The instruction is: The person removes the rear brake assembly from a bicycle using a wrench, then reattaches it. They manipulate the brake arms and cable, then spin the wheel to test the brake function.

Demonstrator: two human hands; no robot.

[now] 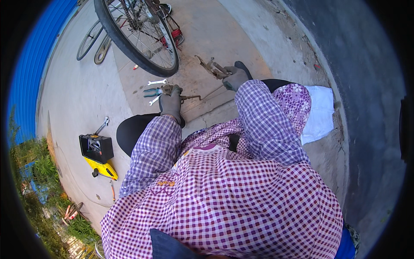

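My left hand (170, 105), in a grey glove, is closed around a rusty metal part (189, 98) whose thin bent rod points right. To its right, my gloved right hand (236, 78) grips a rusty metal bracket (210, 68) with a flat, angled end. The two parts are apart, held low over the ground. Close by the left hand lie pliers with teal handles (152, 92), partly hidden behind it. One open-ended wrench (157, 82) is just beyond the pliers, and a second wrench (154, 101) lies at the left hand's edge.
Ahead stands a bicycle wheel (161, 71) with a black tire. Farther left are a loose tire (89, 41) and a chain guard (102, 49). A black toolbox (108, 149) with a yellow lid (101, 168) and an adjustable wrench (102, 124) sit at left. White cloth-like sheet (319, 114) lies right.
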